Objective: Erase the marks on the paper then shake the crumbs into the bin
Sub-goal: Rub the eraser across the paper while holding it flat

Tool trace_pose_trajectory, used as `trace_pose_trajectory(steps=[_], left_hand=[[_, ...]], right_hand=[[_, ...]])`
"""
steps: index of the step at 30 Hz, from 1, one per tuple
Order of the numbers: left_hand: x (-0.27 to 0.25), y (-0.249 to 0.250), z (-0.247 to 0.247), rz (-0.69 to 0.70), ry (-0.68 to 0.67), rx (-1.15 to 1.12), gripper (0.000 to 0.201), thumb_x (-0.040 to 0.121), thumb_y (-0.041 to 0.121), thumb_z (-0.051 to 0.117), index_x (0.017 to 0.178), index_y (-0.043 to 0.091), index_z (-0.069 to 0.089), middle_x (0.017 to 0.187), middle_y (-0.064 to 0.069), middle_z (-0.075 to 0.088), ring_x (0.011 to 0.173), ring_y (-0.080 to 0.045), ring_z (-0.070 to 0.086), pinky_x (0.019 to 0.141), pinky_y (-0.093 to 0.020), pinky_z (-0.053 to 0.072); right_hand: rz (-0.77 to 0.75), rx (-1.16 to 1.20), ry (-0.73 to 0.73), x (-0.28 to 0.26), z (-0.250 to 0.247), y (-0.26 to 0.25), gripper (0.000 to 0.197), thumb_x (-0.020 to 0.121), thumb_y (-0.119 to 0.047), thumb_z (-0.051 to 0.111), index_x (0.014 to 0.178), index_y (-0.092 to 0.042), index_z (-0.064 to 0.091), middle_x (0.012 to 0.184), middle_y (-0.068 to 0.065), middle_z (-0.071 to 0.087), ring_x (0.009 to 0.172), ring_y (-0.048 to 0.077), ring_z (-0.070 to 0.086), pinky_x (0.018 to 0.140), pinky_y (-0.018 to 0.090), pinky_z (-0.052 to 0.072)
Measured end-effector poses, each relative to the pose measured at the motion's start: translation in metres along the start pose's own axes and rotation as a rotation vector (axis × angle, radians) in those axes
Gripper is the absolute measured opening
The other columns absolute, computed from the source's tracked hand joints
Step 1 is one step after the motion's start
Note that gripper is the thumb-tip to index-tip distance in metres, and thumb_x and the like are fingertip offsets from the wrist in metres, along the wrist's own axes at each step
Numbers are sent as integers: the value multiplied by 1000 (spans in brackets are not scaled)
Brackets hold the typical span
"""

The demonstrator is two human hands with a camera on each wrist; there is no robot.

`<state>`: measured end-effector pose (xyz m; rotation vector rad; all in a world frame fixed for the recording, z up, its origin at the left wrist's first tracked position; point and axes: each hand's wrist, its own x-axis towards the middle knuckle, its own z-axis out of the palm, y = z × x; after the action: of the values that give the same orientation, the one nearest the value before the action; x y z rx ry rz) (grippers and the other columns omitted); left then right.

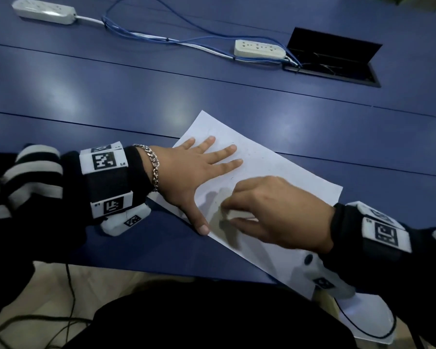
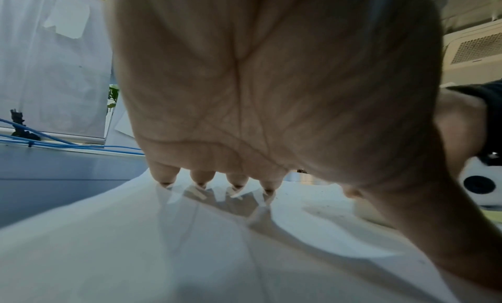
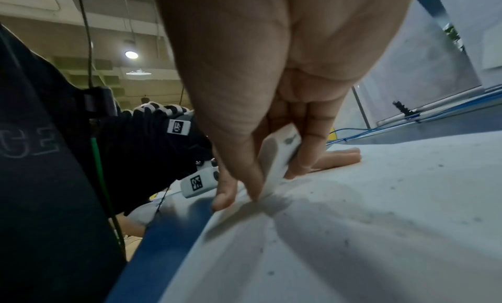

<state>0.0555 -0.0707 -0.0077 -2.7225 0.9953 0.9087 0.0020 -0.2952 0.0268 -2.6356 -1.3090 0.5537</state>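
A white sheet of paper (image 1: 275, 172) lies slanted on the blue table, its near corner hanging over the table's front edge. My left hand (image 1: 199, 167) lies flat on the sheet's left part, fingers spread and straight, pressing it down. In the left wrist view the fingertips (image 2: 201, 182) touch the paper (image 2: 163, 254). My right hand (image 1: 275, 212) pinches a white eraser (image 1: 239, 214) and holds its end against the sheet. The right wrist view shows the eraser (image 3: 279, 157) between thumb and fingers, its tip on the paper (image 3: 380, 222), which carries dark crumbs. A white bin (image 1: 368, 321) stands below the table's edge at lower right.
Two white power strips (image 1: 43, 11) (image 1: 259, 49) with blue cables (image 1: 149, 34) lie at the far side of the table (image 1: 111, 96). A black cable hatch (image 1: 335, 59) stands open at the back right. Dark cords run over the floor at lower left.
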Motion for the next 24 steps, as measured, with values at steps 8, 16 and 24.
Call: trace_pose_trajectory(steps=[8, 16, 24], left_hand=[[0, 0, 0, -14, 1, 6, 163, 49, 100, 66, 159, 32, -32, 165, 16, -39, 156, -30, -30, 128, -59, -4], [0, 1, 0, -12, -1, -7, 162, 49, 101, 66, 159, 33, -32, 164, 18, -39, 156, -29, -31, 128, -58, -5], [0, 0, 0, -14, -1, -16, 163, 47, 101, 67, 158, 34, -32, 164, 18, -39, 156, -29, -30, 128, -59, -5]], right_hand=[[52, -84, 83, 7, -4, 6, 24, 95, -46, 53, 98, -26, 67, 92, -4, 61, 91, 24, 61, 79, 37, 49], [88, -99, 147, 14, -7, 19, 26, 94, -48, 57, 90, -23, 66, 82, -8, 49, 84, 26, 61, 75, 39, 51], [70, -115, 58, 17, -16, 20, 32, 94, -51, 53, 95, -23, 69, 86, -4, 59, 85, 24, 60, 76, 41, 52]])
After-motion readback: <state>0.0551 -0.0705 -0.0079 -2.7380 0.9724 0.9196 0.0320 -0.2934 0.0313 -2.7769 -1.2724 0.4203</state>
